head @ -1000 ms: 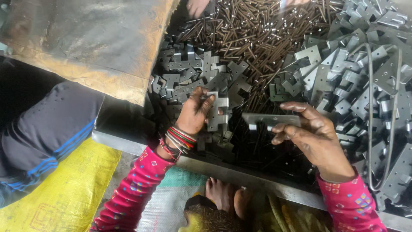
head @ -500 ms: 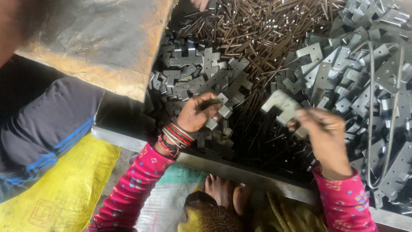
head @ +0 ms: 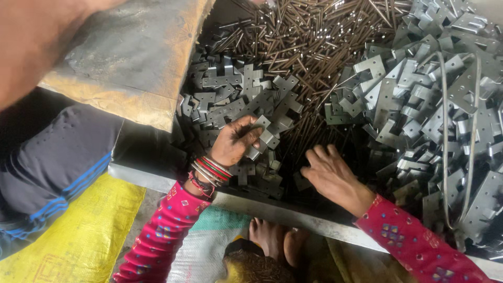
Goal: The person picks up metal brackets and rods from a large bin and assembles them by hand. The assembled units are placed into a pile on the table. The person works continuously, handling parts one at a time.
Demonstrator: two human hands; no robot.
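Nearest, the left hand (head: 237, 142), pink sleeve and red bangles at the wrist, is curled shut around a small dull-grey stamped steel bracket (head: 262, 126) at the near edge of the dark bracket pile (head: 238, 91). The right hand (head: 329, 173) lies palm down, fingers loosely spread, holding nothing, on the dark bin floor just beside the brighter grey plate heap (head: 419, 99). Brackets look stiff, light singly, sharp-edged; best pinched by a flat arm. Farther back: thin brown steel rods (head: 309, 36).
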